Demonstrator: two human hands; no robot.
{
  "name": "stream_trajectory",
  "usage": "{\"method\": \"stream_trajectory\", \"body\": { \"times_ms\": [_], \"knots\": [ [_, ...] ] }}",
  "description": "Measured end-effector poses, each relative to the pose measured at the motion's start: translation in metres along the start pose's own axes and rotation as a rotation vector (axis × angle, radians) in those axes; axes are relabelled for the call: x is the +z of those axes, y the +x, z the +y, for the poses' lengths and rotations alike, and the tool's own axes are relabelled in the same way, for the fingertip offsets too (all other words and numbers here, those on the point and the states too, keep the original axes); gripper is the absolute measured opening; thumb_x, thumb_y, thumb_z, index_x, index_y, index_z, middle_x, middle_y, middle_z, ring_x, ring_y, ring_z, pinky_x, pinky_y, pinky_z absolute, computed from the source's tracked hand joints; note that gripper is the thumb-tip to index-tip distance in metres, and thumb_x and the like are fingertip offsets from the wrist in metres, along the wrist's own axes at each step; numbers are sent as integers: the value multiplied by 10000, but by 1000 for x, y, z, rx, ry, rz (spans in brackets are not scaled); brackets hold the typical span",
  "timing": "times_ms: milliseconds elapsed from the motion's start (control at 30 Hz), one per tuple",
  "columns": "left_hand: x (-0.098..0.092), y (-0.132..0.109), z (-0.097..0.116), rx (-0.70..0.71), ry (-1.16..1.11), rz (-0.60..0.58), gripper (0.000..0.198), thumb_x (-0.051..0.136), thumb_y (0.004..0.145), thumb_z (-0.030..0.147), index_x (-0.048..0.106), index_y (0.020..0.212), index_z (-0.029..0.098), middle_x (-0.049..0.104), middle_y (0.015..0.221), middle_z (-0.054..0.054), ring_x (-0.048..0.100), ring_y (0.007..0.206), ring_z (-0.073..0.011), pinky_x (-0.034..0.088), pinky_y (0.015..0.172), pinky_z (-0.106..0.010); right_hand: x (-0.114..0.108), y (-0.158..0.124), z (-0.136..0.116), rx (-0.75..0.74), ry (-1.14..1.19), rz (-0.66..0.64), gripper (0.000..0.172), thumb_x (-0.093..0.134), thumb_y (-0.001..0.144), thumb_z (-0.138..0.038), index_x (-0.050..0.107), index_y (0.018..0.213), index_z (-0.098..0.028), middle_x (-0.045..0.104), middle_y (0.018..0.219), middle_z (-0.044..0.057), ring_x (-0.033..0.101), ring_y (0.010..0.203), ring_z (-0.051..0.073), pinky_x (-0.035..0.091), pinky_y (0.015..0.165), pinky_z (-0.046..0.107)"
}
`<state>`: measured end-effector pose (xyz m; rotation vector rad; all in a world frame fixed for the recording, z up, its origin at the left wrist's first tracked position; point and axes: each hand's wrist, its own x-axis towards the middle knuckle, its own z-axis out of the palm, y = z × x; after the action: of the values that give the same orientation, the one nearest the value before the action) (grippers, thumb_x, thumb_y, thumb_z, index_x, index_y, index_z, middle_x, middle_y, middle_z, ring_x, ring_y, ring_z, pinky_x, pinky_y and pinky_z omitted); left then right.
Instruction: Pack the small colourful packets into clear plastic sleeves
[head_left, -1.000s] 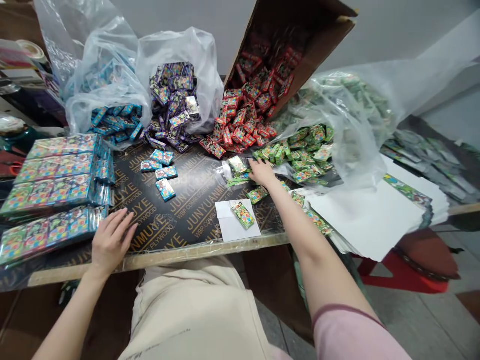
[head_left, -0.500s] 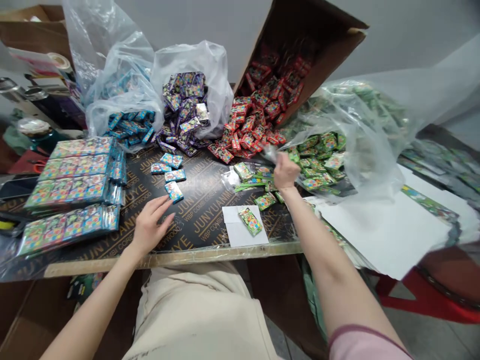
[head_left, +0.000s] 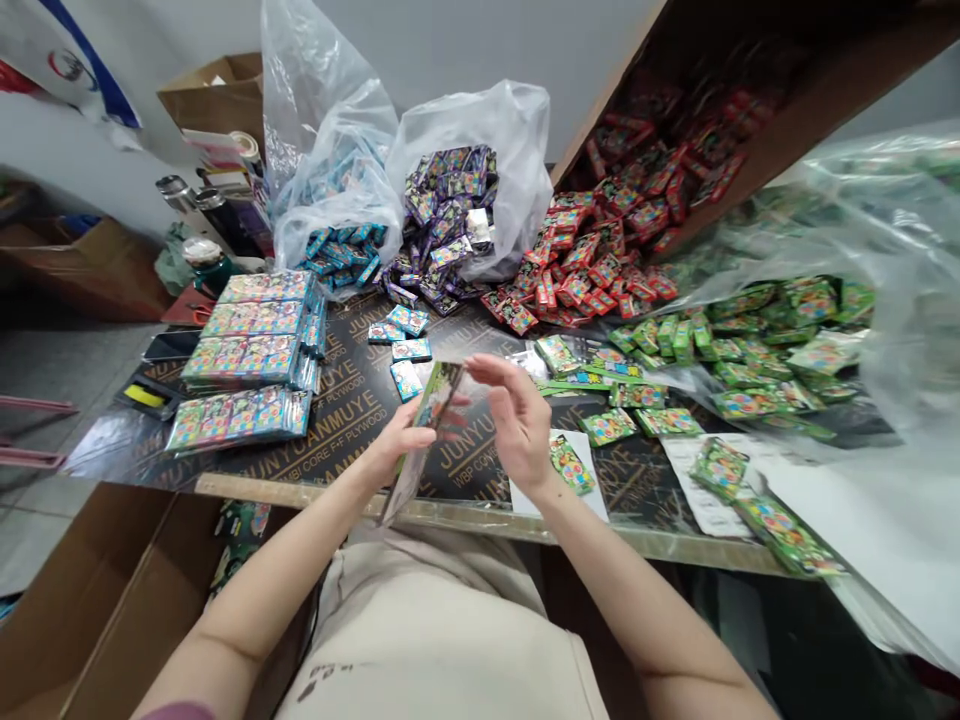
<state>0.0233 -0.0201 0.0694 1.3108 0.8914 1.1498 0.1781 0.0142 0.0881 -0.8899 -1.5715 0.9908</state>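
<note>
My left hand [head_left: 401, 442] grips a flat clear plastic bag with a green printed strip [head_left: 441, 388], tilted on edge above the front of the table. Beside its upper end is my right hand [head_left: 517, 420], fingers stretched out and slightly curled, holding nothing that I can see. A green packet [head_left: 570, 462] lies on a white paper [head_left: 529, 495] under my right wrist, partly hidden. Behind the hands are several small blue boxes [head_left: 411, 350]. Green packets and strips [head_left: 600, 375] lie to the right.
Stacked multi-packs [head_left: 251, 340] stand at the left. Along the back are bagged blue boxes [head_left: 341, 255], purple boxes [head_left: 450, 215], and red boxes [head_left: 592, 260] spilling from a carton. Green boxes [head_left: 757, 350] lie by a plastic bag at right. The table's front edge [head_left: 300, 490] runs before me.
My right hand has come from the green pile back to the middle. The left hand has left the blue boxes and now holds the plastic bag. The view has turned left.
</note>
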Motion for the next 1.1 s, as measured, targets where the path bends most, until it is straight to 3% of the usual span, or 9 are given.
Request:
{"method": "stream_trajectory", "body": {
  "times_ms": [133,267,433,533,700,767,867,1000,1100],
  "knots": [
    [-3,-15,-10,-238,-261,-69,638,537,740,648,628,1160,175,697,1015,-148,673,887,-294,554,701,-398,-11,17,13,28,-157,-120,290,622,826,-468,590,998,-237,620,927,47,580,876,203,457,821,352],
    [-9,-12,-23,-278,-329,-19,706,695,628,575,601,1227,215,684,1103,-121,677,866,-282,549,708,-398,-16,18,12,-25,-211,-373,267,682,782,-440,558,715,-213,594,768,23,536,779,186,425,757,325],
    [-9,-14,-28,-240,-262,14,649,823,569,395,642,1153,180,701,1021,-85,651,922,-241,498,829,-344,-20,18,9,-43,-303,-635,256,745,734,-351,657,931,-214,661,854,38,532,845,207,426,798,332],
    [-5,-18,-24,-262,-209,36,456,793,641,379,677,1021,156,709,914,-55,646,855,-205,484,806,-307,-22,20,14,-51,-302,-583,454,780,697,-354,643,1114,-237,682,942,42,554,864,211,441,840,360],
    [-10,-16,-8,-234,-294,166,396,746,673,377,674,983,142,715,858,-48,641,753,-179,485,758,-289,-21,17,35,38,-55,-128,603,742,705,-529,594,1238,-287,670,1102,60,589,1055,238,405,1001,437],
    [-12,-14,-5,-245,-310,226,360,710,692,393,673,940,135,708,789,-43,631,697,-175,486,714,-287,-15,9,43,198,106,-162,645,723,701,-573,581,1256,-277,663,1153,77,611,1059,242,465,944,425],
    [-14,-11,-7,-208,-133,281,306,658,725,424,664,815,132,682,713,-30,608,681,-171,474,682,-275,1,-6,48,390,298,-347,573,725,709,-544,627,1184,-239,702,1082,67,658,976,233,528,860,385],
    [-15,-7,-12,-151,287,372,325,623,762,407,564,582,143,559,550,20,482,551,-109,382,551,-220,13,-12,47,426,268,-252,357,735,714,-475,692,913,-182,732,896,44,671,816,209,543,791,351],
    [-18,-2,-15,-131,365,424,363,601,787,408,527,548,145,509,519,31,438,517,-91,354,519,-211,11,-13,47,459,294,-251,364,748,697,-452,679,935,-186,729,899,38,668,791,193,544,749,327]
  ]
}}
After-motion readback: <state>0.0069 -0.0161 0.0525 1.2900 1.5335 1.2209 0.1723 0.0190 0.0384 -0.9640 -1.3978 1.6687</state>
